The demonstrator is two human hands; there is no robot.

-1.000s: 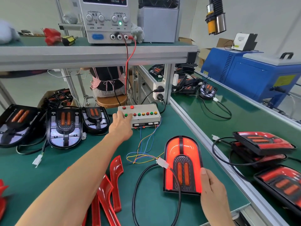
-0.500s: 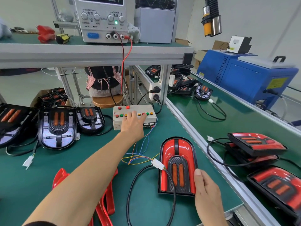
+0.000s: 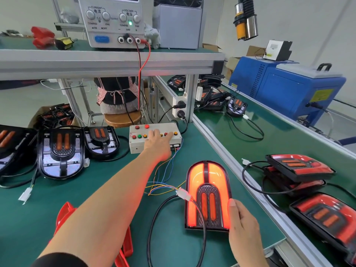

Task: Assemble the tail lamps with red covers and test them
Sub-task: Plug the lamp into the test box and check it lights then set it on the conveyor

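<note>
Head view shows the tail lamp lying flat on the green bench in front of the person, red cover up and glowing bright orange-red, so the test step looks to be under way. Its long axis runs away from the person, rounded end far, square end near. The right hand sits at the lamp's near right corner, thumb laid along the right edge of the cover and the other fingers curled round the side, gripping it lightly in place. The left hand reaches well forward to the switch box, which stands beyond the lamp and a little to its left; its fingers are stretched out over the row of coloured buttons, pressing there, though which button is under a fingertip I cannot make out, since the hand covers it. A white connector lies on the lamp's left side, joining the lamp's black cable to the thin coloured wires that run up to the box. So the coming move turns on this: the next button lies sideways along the row from the left fingers, while the lamp itself is already under the right hand, the nearer one for lifting it off toward the finished lamps on the belt at right. Loose red covers lie near the left forearm.
</note>
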